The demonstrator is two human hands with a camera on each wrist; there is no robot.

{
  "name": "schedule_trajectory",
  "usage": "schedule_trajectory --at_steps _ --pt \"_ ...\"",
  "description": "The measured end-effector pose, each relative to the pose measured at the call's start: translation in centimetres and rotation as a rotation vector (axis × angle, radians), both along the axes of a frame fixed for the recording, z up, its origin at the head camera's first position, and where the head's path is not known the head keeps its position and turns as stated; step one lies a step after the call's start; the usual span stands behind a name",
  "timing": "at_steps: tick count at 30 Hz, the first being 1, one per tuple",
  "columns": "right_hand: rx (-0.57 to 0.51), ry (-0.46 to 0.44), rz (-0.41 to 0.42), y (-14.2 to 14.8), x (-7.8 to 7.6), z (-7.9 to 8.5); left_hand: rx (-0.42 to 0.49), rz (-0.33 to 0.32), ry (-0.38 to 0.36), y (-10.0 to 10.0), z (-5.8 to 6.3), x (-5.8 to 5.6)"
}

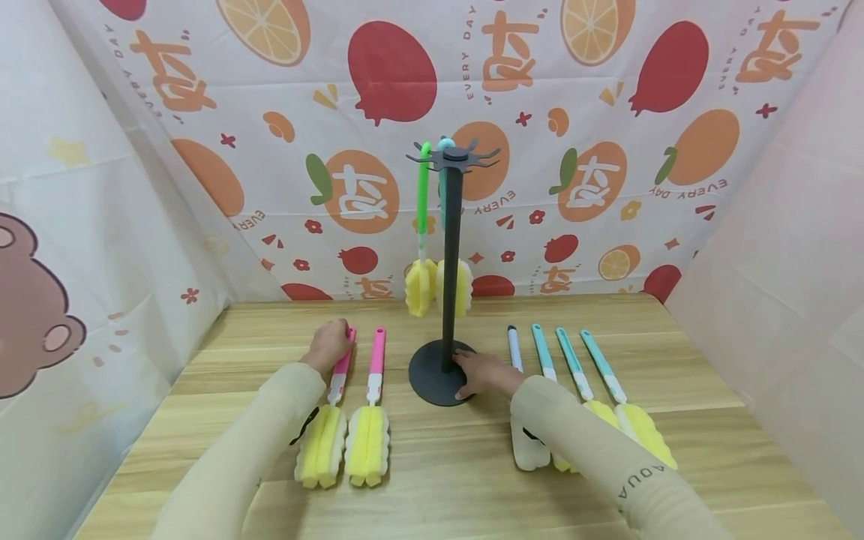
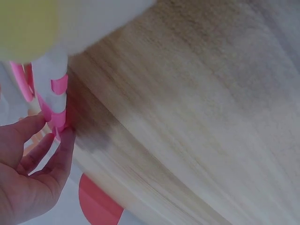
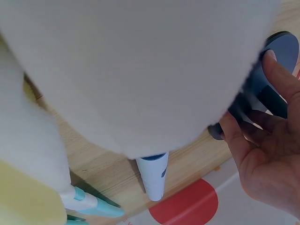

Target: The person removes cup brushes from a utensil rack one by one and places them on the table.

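Observation:
My left hand pinches the far end of the pink handle of a sponge bottle brush, whose yellow-and-white head points toward me. In the left wrist view, thumb and fingers of the left hand meet around the pink handle. Beside it lies a second pink-handled sponge brush. My right hand holds the round base of a black stand, thumb at the near rim and fingers farther back. The right wrist view shows thumb and fingers of the right hand across the base.
From hooks atop the stand hang a green-handled sponge brush and a light-blue-handled one, partly behind the pole. To the right lie a pale-handled brush and several teal-handled sponge brushes, partly under my right sleeve. A fruit-print curtain backs the table.

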State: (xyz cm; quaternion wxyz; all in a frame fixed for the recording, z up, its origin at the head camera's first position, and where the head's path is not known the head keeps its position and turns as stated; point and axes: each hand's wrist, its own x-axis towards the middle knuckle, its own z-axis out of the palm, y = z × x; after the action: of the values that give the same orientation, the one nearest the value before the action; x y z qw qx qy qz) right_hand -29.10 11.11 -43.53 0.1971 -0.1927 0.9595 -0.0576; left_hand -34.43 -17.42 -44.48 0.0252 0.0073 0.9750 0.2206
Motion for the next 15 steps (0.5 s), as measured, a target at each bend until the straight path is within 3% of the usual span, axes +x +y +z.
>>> schedule_trajectory --at_steps 7,11,15 --pt "-0.01 -0.01 -0.004 -0.1 0.3 0.2 0.041 -0.001 -0.024 -0.4 0.0 0.7" --pt "-0.035 -0.038 0.01 0.1 -0.1 0.0 0.01 -0.042 0.012 -0.9 0.3 1.1" --pt "-0.171 -0.092 -0.016 0.6 -0.5 0.3 0.045 -0.049 0.007 -1.5 0.9 1.6"
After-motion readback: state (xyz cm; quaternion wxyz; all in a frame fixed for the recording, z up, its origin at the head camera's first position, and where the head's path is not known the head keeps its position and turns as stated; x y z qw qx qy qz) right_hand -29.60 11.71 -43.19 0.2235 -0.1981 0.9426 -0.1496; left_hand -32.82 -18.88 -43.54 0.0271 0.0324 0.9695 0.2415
